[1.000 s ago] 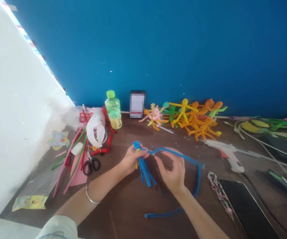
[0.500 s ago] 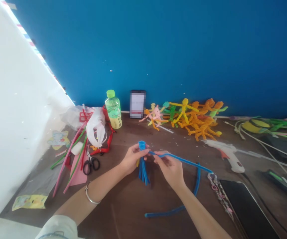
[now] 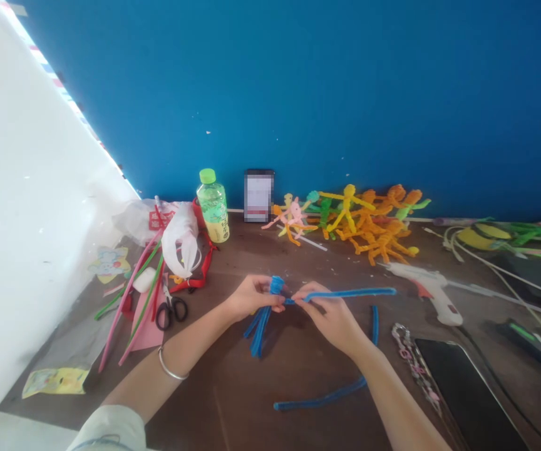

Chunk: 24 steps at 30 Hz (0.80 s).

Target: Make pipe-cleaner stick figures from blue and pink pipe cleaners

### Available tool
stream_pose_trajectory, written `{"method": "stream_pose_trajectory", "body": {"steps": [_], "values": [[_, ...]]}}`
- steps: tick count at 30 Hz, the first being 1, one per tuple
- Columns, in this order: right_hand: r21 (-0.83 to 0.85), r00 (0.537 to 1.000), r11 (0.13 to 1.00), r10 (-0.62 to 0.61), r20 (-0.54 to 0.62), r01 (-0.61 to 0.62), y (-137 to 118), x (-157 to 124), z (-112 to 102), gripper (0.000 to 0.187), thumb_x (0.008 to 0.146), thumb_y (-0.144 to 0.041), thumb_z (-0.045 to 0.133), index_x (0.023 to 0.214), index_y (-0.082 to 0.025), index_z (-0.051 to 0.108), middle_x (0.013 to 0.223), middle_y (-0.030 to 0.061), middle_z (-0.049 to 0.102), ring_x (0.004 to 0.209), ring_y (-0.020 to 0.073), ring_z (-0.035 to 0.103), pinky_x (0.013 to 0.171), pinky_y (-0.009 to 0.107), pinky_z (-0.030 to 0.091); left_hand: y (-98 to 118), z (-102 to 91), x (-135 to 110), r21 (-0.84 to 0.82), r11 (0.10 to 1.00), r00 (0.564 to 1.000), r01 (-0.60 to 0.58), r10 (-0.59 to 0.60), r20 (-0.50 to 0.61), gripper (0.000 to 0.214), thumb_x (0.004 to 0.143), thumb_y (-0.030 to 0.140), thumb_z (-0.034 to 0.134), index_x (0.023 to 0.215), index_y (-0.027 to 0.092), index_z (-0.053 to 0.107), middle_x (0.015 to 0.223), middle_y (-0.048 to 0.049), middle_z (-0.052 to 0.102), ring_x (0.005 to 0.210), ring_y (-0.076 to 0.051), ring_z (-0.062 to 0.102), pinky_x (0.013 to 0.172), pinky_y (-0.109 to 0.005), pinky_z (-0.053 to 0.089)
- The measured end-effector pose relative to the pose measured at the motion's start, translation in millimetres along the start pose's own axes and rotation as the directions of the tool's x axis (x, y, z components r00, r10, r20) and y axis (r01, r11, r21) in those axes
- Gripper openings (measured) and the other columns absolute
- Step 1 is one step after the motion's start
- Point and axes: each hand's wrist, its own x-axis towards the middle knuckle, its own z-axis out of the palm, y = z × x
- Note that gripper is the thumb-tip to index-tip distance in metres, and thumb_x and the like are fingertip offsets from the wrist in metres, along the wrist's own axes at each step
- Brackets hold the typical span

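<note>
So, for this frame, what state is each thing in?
left hand: closed around the top of the blue pipe-cleaner bundle, strands hanging
right hand: pinching the long blue pipe cleaner, held out sideways
lower blue pipe cleaner: lying on the table
scissors: lying flat, blades closed
plastic bottle: upright, green cap on
hot glue gun: lying on its side

You can read nothing here: the yellow label [image 3: 218, 232] on the far green-capped plastic bottle [image 3: 211, 200] is too blurred.
</note>
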Motion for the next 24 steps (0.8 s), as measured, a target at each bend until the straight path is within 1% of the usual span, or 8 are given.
{"method": "stream_pose_trajectory", "body": {"steps": [4,6,10,13,15,19,21,24], "values": [[0.026,0.988,1.000,0.017,-0.152,-0.013,-2,-1,3,0.016,0.082,-0.031,0.052,0.080,-0.022,0.065,0.079,0.0046,0.063,0.077,0.0180,0.060,0.071,0.031,0.049,2,4.9,-3,-0.104,0.994,0.999,-0.014,0.017,0.028,0.036,0.056,0.019,0.076,0.089,0.010,0.064,0.074,-0.0051,0.066,0.069,-0.014,0.064,0.066,-0.023,0.051],[0.044,0.979,0.999,0.037,-0.198,-0.029,-3,-2,6,0.016,0.081,-0.032,0.053,0.081,-0.022,0.065,0.080,0.0047,0.064,0.077,0.0186,0.060,0.072,0.033,0.049,0,7.7,-3,-0.124,0.992,0.999,-0.036,0.037,0.006,0.036,0.057,0.021,0.076,0.090,0.011,0.063,0.076,-0.0058,0.067,0.071,-0.015,0.064,0.067,-0.023,0.051],[0.120,0.975,0.985,0.141,-0.173,-0.121,-2,-5,10,0.021,0.080,-0.037,0.052,0.081,-0.021,0.066,0.085,0.0068,0.068,0.079,0.0208,0.063,0.073,0.035,0.051,-4,8.4,0,-0.106,0.992,0.994,-0.067,0.057,-0.092,0.035,0.059,0.023,0.075,0.089,0.010,0.061,0.067,-0.0055,0.067,0.063,-0.014,0.065,0.062,-0.023,0.051],[0.177,0.963,0.965,0.223,-0.152,-0.195,0,-6,9,0.024,0.081,-0.038,0.050,0.079,-0.020,0.066,0.085,0.0079,0.069,0.073,0.0202,0.065,0.071,0.033,0.052,-5,6.9,0,-0.093,0.991,0.990,-0.093,0.082,-0.117,0.033,0.060,0.023,0.074,0.087,0.010,0.059,0.064,-0.0049,0.066,0.061,-0.014,0.065,0.059,-0.021,0.051],[0.186,0.952,0.958,0.251,-0.178,-0.218,-1,-6,9,0.022,0.080,-0.038,0.052,0.078,-0.019,0.064,0.081,0.0076,0.068,0.070,0.0195,0.064,0.068,0.032,0.052,-4,7.0,0,-0.083,0.991,0.988,-0.110,0.100,-0.120,0.033,0.060,0.023,0.074,0.085,0.010,0.058,0.069,-0.0054,0.067,0.063,-0.014,0.065,0.058,-0.020,0.051],[0.205,0.943,0.948,0.282,-0.179,-0.245,-5,-2,9,0.026,0.079,-0.041,0.052,0.068,-0.019,0.058,0.066,0.0048,0.064,0.063,0.0181,0.062,0.062,0.028,0.051,-3,9.5,-3,-0.082,0.990,0.990,-0.111,0.103,-0.097,0.033,0.057,0.024,0.075,0.081,0.011,0.056,0.089,-0.0091,0.068,0.076,-0.019,0.066,0.064,-0.024,0.052],[0.226,0.935,0.937,0.307,-0.177,-0.265,-8,-1,10,0.027,0.078,-0.043,0.053,0.066,-0.019,0.057,0.062,0.0033,0.062,0.059,0.0169,0.061,0.060,0.026,0.050,-4,10.6,-3,-0.077,0.991,0.990,-0.109,0.101,-0.096,0.035,0.056,0.025,0.076,0.079,0.012,0.054,0.088,-0.0089,0.068,0.078,-0.020,0.066,0.068,-0.027,0.053],[0.241,0.921,0.925,0.342,-0.187,-0.295,-12,0,11,0.027,0.077,-0.044,0.053,0.067,-0.019,0.056,0.059,0.0020,0.060,0.056,0.0157,0.059,0.058,0.025,0.048,-6,10.6,-2,-0.047,0.992,0.986,-0.115,0.109,-0.123,0.037,0.053,0.024,0.078,0.078,0.012,0.052,0.079,-0.0067,0.068,0.077,-0.021,0.066,0.070,-0.030,0.053]]}}
